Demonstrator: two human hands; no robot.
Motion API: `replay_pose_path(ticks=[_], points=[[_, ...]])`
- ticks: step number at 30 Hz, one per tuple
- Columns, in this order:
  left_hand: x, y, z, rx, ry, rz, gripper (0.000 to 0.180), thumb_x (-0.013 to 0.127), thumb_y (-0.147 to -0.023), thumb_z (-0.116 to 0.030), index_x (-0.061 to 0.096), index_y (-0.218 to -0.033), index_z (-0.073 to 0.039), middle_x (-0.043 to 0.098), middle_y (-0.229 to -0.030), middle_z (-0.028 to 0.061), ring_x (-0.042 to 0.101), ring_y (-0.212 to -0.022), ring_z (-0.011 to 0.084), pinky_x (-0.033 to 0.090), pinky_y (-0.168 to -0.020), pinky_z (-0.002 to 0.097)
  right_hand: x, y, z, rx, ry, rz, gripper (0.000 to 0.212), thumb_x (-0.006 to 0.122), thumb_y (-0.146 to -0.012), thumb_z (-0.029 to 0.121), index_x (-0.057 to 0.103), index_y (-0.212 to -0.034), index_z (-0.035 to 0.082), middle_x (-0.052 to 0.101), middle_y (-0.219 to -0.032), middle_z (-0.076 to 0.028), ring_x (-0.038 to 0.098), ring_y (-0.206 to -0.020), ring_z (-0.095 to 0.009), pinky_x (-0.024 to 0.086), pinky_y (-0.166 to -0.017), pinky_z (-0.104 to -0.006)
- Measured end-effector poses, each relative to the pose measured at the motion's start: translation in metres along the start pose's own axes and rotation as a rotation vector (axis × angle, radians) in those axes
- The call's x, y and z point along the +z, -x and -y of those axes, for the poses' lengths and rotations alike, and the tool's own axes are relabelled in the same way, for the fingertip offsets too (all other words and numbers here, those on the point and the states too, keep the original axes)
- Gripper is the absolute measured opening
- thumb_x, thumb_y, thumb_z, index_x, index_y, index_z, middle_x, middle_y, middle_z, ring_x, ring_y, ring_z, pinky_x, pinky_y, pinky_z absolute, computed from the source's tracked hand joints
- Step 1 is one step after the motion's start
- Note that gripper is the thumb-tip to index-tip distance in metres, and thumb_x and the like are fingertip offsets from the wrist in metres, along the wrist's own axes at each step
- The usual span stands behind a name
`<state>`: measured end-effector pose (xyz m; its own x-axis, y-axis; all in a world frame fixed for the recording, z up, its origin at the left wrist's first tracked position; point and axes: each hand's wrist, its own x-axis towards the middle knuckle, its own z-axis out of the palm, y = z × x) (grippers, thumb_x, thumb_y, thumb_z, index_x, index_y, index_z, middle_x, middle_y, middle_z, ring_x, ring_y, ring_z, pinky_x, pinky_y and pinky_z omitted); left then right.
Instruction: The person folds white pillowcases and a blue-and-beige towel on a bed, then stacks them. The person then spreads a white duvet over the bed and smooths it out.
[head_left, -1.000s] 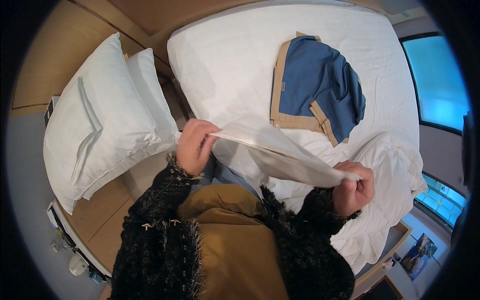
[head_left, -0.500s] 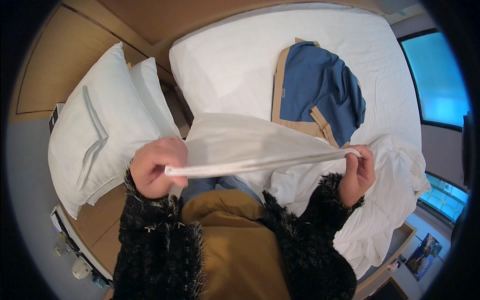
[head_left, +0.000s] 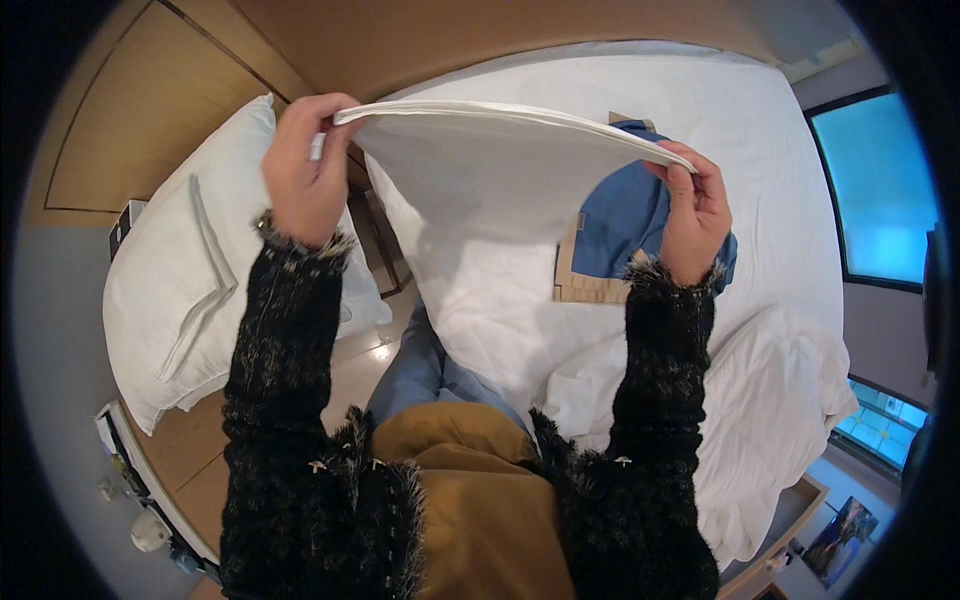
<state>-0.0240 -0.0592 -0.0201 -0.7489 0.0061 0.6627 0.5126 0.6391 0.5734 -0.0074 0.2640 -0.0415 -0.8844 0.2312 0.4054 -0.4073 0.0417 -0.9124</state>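
Note:
A white pillowcase is stretched between my two hands, its doubled hem forming an upper edge that bows slightly and its body hanging below. My left hand pinches the left corner of that hem, close to the pillows. At the opposite corner my right hand grips the hem between thumb and fingers. Behind the right hand, a blue cloth with a tan border lies on the bed, partly covered from view by the pillowcase and my arm.
White pillows are stacked at the left, with a folded white cloth on top. A white sheet covers the bed. Crumpled white bedding lies at the right near edge. A wooden panel stands at the far left.
Both hands have risen and moved away from my body, lifting the pillowcase hem from near my lap to over the bed. The pillowcase now hangs below it, and both hands keep hold.

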Motion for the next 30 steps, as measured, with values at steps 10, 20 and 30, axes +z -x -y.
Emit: replay_pose_path(ticks=[10,20,30], points=[[-0.012,0.123,-0.018,0.216,-0.108,0.386,0.020,0.060,-0.063,0.003,0.060,-0.082,-0.001,0.062,-0.088,0.0105,0.059,-0.086,0.0276,0.047,-0.074,0.0390,-0.054,0.080,-0.046,0.160,0.070,0.174,0.015,0.050,-0.084,-0.006,0.056,-0.098,-0.004,0.059,-0.105,-0.011,0.053,-0.087,-0.009,0.040,-0.076,-0.0188],[0.044,0.332,0.036,0.033,-0.050,1.000,0.029,0.054,-0.069,-0.005,0.058,-0.097,-0.006,0.058,-0.106,0.0073,0.051,-0.106,0.0246,0.040,-0.087,0.0368,-0.118,0.279,-0.180,0.676,0.401,0.387,0.011,0.058,-0.085,0.006,0.061,-0.094,0.000,0.063,-0.076,-0.005,0.055,-0.067,-0.007,0.045,-0.063,-0.0210],[0.055,0.323,0.028,-0.430,-0.040,1.552,0.023,0.053,-0.077,-0.010,0.056,-0.099,-0.007,0.062,-0.090,0.0114,0.060,-0.085,0.0280,0.044,-0.074,0.0394,-0.135,0.263,-0.158,0.920,0.552,0.620,0.011,0.064,-0.080,0.012,0.062,-0.087,0.003,0.060,-0.062,-0.004,0.052,-0.056,-0.009,0.044,-0.055,-0.0237]])
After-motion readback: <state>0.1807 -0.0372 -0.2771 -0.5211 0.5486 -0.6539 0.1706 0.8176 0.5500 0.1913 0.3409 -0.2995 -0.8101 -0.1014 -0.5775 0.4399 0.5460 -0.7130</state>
